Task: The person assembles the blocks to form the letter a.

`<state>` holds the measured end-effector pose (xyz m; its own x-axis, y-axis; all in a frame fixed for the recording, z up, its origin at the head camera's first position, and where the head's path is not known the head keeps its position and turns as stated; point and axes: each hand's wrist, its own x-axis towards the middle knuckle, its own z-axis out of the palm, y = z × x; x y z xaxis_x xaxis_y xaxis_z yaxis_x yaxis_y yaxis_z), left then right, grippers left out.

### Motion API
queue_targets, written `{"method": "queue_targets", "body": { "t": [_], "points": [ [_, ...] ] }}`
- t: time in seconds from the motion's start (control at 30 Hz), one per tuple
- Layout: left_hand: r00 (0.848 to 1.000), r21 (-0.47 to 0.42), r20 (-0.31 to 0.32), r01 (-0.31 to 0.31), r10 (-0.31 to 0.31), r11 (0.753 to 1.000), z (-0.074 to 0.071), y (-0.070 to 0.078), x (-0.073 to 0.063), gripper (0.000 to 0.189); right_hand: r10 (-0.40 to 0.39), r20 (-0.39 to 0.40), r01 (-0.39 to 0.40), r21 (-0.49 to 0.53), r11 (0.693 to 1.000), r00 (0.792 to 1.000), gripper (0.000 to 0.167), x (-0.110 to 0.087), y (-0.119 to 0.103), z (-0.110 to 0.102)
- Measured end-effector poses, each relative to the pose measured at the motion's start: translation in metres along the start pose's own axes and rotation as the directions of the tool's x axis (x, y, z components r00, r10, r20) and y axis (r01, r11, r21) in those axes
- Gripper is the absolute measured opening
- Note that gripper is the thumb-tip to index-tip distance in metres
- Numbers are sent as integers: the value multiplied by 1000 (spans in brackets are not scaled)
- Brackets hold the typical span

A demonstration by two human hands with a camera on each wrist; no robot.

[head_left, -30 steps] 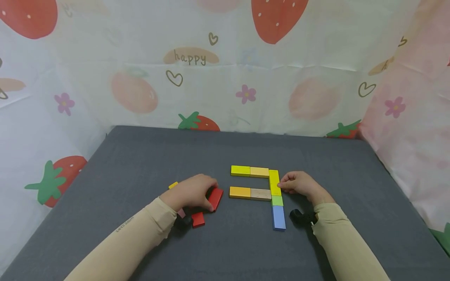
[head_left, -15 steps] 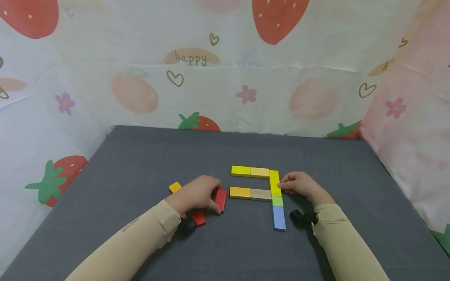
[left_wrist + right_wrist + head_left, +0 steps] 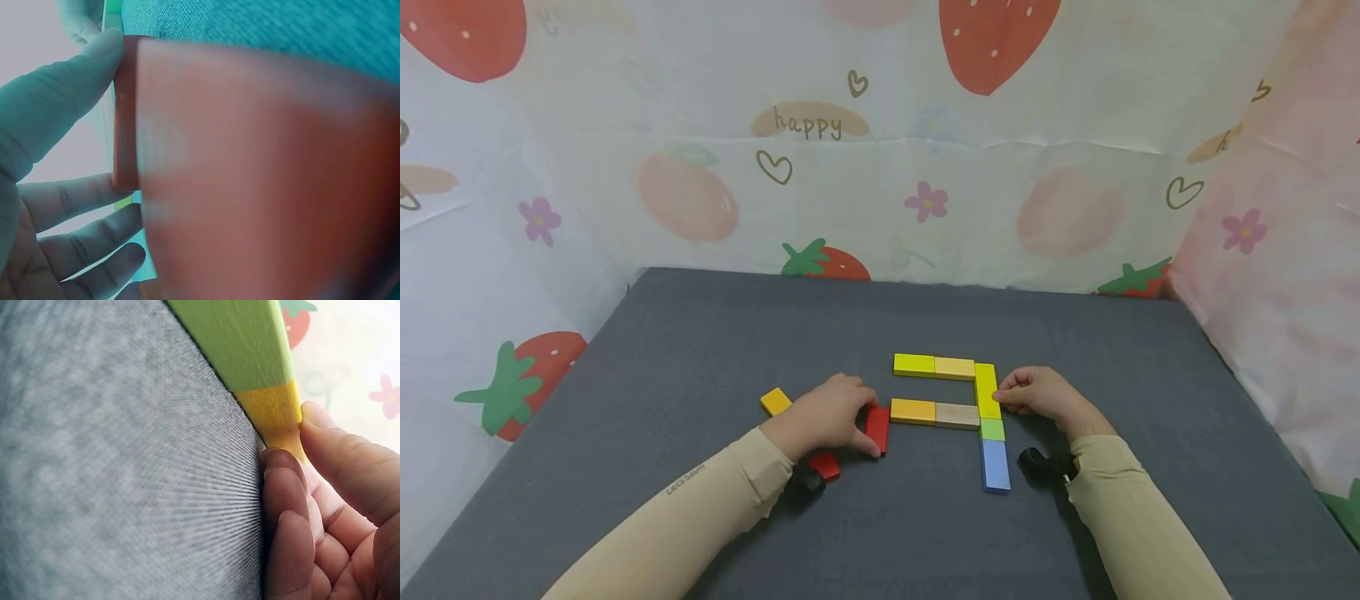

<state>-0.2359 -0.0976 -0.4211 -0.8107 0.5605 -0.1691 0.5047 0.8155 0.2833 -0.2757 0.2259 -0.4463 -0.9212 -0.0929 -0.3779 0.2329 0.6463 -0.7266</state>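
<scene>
My left hand (image 3: pixel 823 412) pinches a red block (image 3: pixel 877 431) between thumb and fingers, close to the left end of an orange block (image 3: pixel 913 412). In the left wrist view, the thumb lies on one end of that red block (image 3: pixel 127 125) and a finger on the other. My right hand (image 3: pixel 1037 393) holds the long yellow block (image 3: pixel 987 390) at its right side, thumb and curled fingers against its edge. The right wrist view shows the thumb on the yellow block (image 3: pixel 275 412) beside a green block (image 3: pixel 244 344).
A light yellow block (image 3: pixel 913 365), tan block (image 3: pixel 954 368), wood-coloured block (image 3: pixel 957 416), green block (image 3: pixel 992 429) and blue block (image 3: pixel 996 465) join the yellow one. Near my left wrist lie a loose red block (image 3: pixel 825 465) and a loose orange block (image 3: pixel 775 401) on the grey cloth (image 3: pixel 910 533).
My left hand has moved the red block to the right, up to the orange block's left end, turning it more upright in the head view. My right hand stays in place.
</scene>
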Motion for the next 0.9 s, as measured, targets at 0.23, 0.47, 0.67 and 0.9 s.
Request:
{"method": "queue_targets", "body": {
  "t": [0.23,0.47,0.67,0.9],
  "points": [
    [1000,15,3,-7,7,1000,0,-2,0,60,17,11,-17,6,1000,1000,24,0,0,-1],
    [999,19,19,41,-42,999,-9,-11,-5,55,11,15,-11,6,1000,1000,25,0,0,-1],
    [995,18,23,92,-93,996,-17,-22,-11,51,8,9,-9,6,1000,1000,25,-1,-1,-1],
    [994,2,16,108,-108,994,-22,-29,-19,48,12,7,-12,2,1000,1000,25,0,-1,0]
  ]
}}
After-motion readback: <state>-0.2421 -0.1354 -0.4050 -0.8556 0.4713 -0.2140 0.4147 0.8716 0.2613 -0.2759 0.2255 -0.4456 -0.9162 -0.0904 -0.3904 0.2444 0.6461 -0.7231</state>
